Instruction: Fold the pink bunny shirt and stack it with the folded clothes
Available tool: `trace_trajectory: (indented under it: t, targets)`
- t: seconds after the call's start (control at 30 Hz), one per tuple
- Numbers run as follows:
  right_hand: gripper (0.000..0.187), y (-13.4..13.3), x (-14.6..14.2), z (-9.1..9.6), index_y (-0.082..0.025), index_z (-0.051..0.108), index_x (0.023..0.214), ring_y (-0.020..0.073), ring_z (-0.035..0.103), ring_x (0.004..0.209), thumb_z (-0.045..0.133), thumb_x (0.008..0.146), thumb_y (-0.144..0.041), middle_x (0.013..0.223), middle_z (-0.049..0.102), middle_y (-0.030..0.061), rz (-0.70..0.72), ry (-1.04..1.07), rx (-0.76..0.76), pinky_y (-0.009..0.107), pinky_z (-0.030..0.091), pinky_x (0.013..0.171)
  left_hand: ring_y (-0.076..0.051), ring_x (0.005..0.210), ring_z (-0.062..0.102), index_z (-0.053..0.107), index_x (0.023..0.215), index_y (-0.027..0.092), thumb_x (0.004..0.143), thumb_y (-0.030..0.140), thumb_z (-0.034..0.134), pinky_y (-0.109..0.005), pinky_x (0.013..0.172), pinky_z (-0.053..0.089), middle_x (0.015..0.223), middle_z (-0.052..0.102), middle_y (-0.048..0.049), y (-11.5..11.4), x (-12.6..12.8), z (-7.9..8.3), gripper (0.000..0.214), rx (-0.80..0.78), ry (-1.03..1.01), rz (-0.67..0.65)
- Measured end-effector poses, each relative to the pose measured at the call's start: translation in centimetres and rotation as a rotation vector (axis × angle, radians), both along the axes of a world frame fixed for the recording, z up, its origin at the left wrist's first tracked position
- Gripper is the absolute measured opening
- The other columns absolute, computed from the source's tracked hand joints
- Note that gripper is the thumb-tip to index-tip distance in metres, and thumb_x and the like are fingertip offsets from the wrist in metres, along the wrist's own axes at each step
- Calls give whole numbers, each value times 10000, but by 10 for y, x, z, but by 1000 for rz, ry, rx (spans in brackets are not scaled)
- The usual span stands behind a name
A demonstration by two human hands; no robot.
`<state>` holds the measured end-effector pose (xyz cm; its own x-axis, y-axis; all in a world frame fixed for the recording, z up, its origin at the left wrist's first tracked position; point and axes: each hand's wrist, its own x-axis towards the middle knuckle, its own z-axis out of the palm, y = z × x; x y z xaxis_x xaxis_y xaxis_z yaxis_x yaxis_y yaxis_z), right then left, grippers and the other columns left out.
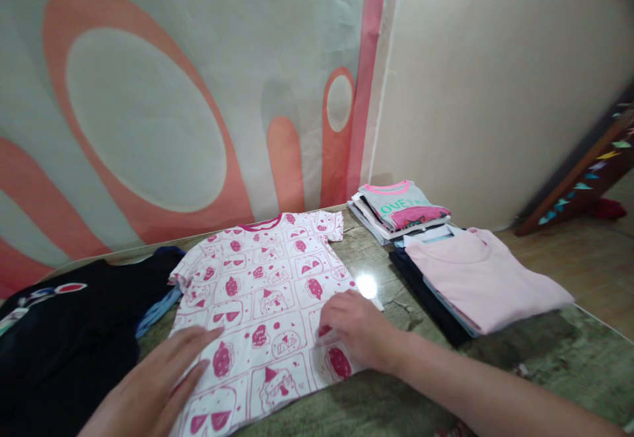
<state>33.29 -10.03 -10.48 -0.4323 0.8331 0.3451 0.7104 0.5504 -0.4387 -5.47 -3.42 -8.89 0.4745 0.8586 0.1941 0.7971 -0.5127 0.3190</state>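
A white T-shirt (262,292) with a pink cartoon print and pink collar lies spread flat on the green marbled table (545,351). My left hand (158,377) rests flat on its lower left part, fingers stretched out. My right hand (354,331) lies on the shirt's lower right edge with fingers bent down onto the cloth, holding nothing I can see.
A black garment (64,338) and a blue piece (156,311) lie at the left. At the right sit a folded pink shirt (483,278) on a dark stack and a second folded stack (401,209) against the wall. A painted wall stands behind.
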Motion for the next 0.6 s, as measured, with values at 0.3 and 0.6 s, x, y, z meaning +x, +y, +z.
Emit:
trace_trajectory:
  t: [0.3,0.6]
  targets:
    - [391,8,87,21,-206,705,910,178,603,954,469,715,36,961,678,35,-231,-39,-268,288,434,888,-348,1424,287,115,1510,457,940,538,427,-663,1095,285,1583,224,7,-17,104,-34,655,-36,268,-414]
    - [394,3,11,3,-206,504,1350,210,420,1332,393,972,-190,1413,491,110,-105,99,53,412,364,1108,-279,1428,295,151,1522,371,984,509,391,-527,1165,201,1586,238,3,-24,100,-40,606,169,315,-424]
